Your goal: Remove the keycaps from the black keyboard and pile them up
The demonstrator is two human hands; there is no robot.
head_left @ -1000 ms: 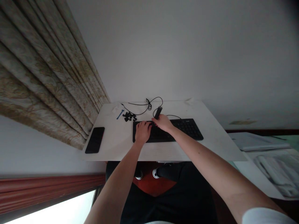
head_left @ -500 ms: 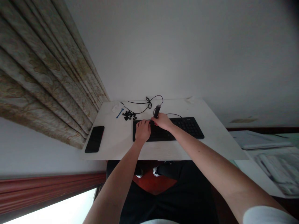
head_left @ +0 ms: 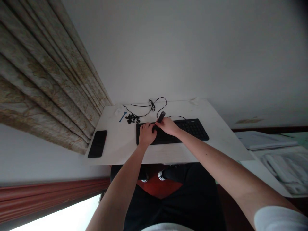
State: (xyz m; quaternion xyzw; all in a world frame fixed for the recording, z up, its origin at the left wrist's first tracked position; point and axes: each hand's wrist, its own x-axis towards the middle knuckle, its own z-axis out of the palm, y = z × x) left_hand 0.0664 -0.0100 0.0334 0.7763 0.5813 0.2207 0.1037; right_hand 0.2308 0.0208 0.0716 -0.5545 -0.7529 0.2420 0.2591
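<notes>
A black keyboard (head_left: 192,129) lies on the white table, and both my hands are over its left half. My left hand (head_left: 146,134) rests flat on the keyboard's left end, with its fingers spread and the thumb towards the right hand. In my right hand (head_left: 168,125) is a dark, stick-shaped brush (head_left: 161,116), its rough-looking end pointing up and away. The brush's lower end comes down near my left thumb, over the keys; what it touches there is hidden. Loose black keycaps (head_left: 132,118) lie in a pile beyond the keyboard's left corner.
A blue tool (head_left: 123,116) lies left of the keycaps. A black cable (head_left: 152,104) loops along the back. At the table's left edge is a black phone (head_left: 97,144). Patterned curtains (head_left: 48,64) hang at left; papers (head_left: 269,141) lie at right.
The brush in my right hand has tilted over to the right and lower. My left hand has stayed on the keyboard's left end. The whole view has shifted slightly.
</notes>
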